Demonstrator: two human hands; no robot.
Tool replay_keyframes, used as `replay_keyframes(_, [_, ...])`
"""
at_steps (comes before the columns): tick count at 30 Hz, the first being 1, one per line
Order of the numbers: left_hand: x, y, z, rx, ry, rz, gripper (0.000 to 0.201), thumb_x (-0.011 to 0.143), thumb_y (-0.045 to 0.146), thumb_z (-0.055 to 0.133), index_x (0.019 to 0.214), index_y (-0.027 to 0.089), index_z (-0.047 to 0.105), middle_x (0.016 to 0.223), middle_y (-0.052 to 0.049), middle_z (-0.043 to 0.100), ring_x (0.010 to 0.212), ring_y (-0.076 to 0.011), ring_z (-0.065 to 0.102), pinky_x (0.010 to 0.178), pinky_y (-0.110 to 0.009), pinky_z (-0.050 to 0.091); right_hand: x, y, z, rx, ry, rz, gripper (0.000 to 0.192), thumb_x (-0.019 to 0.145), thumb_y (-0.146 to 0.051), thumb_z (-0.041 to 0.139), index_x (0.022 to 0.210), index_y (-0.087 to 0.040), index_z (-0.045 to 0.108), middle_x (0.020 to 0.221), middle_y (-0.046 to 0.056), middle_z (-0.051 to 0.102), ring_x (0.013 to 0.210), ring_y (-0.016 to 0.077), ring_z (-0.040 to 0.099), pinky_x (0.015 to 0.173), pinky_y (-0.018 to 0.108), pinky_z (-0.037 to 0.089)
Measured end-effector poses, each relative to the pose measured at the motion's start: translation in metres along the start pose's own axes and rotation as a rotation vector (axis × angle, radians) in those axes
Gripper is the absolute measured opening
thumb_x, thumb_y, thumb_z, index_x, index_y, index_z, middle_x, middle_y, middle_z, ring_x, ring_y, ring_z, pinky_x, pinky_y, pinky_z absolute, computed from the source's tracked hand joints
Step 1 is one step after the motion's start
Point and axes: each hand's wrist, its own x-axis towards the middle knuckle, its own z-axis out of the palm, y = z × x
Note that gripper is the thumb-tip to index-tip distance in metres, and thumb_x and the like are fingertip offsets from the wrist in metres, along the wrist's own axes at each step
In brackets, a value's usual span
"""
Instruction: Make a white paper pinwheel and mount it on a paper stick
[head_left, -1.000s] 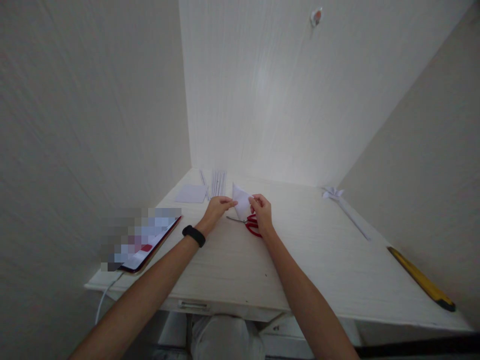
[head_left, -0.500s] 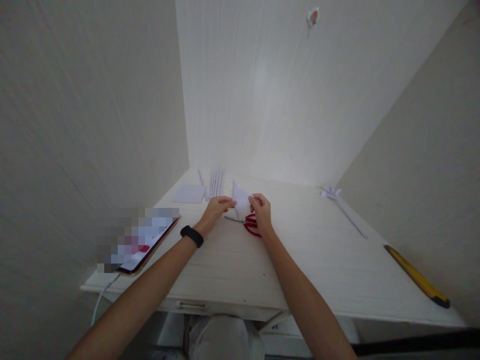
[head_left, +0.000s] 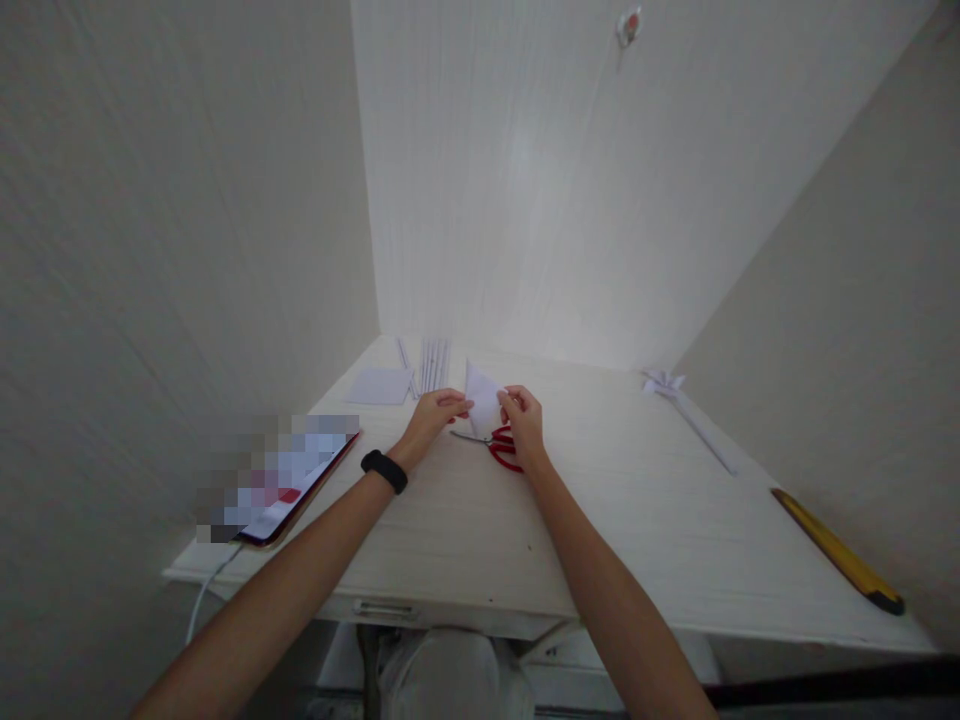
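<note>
A piece of white paper [head_left: 484, 402], folded into a triangle, is held between both hands. My left hand [head_left: 437, 415] pinches its left edge between thumb and fingers. At the right corner, my right hand [head_left: 523, 415] grips the paper with fingers bent. Red-handled scissors [head_left: 504, 447] lie on the table just below the paper, partly covered by my right hand, blades pointing left. A black band circles my left wrist.
Left of the hands lie flat white paper sheets [head_left: 379, 386] and several thin rolled paper sticks [head_left: 434, 366]. A tablet-like device [head_left: 300, 490] with a cable stands at the left. A paper pinwheel [head_left: 665, 383] on a stick and a yellow cutter [head_left: 836, 550] lie along the right side.
Almost nothing differs. Both hands keep their hold on the folded paper, and the view has shifted very slightly.
</note>
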Motion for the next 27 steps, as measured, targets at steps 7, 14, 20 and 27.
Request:
replay_keyframes(7, [0.0010, 0.0001, 0.0003, -0.003, 0.028, 0.012, 0.023, 0.061, 0.035, 0.072, 0.069, 0.016, 0.062, 0.064, -0.001, 0.063, 0.064, -0.0144, 0.058, 0.061, -0.026, 0.037, -0.0003, 0.0003, 0.0000, -0.005, -0.001, 0.020, 0.020, 0.074, -0.037, 0.059, 0.074, -0.018, 0.055, 0.049, -0.007, 0.043, 0.045, 0.0078, 0.039, 0.044, 0.021, 0.029])
replay_keyframes(14, [-0.0005, 0.0005, 0.0014, 0.005, 0.027, 0.010, 0.026, 0.061, 0.037, 0.071, 0.072, 0.015, 0.064, 0.069, -0.003, 0.065, 0.066, -0.0155, 0.059, 0.062, -0.027, 0.038, -0.0019, -0.0022, 0.0003, -0.013, 0.006, 0.018, 0.022, 0.074, -0.039, 0.058, 0.075, -0.018, 0.055, 0.051, -0.007, 0.044, 0.045, 0.0080, 0.040, 0.044, 0.022, 0.029])
replay_keyframes(20, [-0.0008, -0.0002, -0.0007, 0.051, 0.024, -0.011, 0.029, 0.063, 0.041, 0.069, 0.075, 0.014, 0.068, 0.074, -0.007, 0.067, 0.070, -0.0171, 0.060, 0.064, -0.028, 0.039, -0.0017, -0.0047, 0.0005, -0.017, 0.023, 0.015, 0.022, 0.074, -0.040, 0.058, 0.074, -0.018, 0.054, 0.051, -0.007, 0.043, 0.046, 0.0080, 0.039, 0.045, 0.022, 0.030])
replay_keyframes(27, [0.0017, -0.0035, -0.0012, 0.055, 0.029, 0.024, 0.027, 0.064, 0.040, 0.069, 0.072, 0.015, 0.069, 0.069, -0.006, 0.066, 0.066, -0.0162, 0.058, 0.063, -0.028, 0.038, -0.0004, -0.0015, -0.0005, -0.011, 0.022, 0.010, 0.022, 0.073, -0.039, 0.058, 0.075, -0.017, 0.054, 0.050, -0.007, 0.043, 0.045, 0.0079, 0.038, 0.045, 0.022, 0.029])
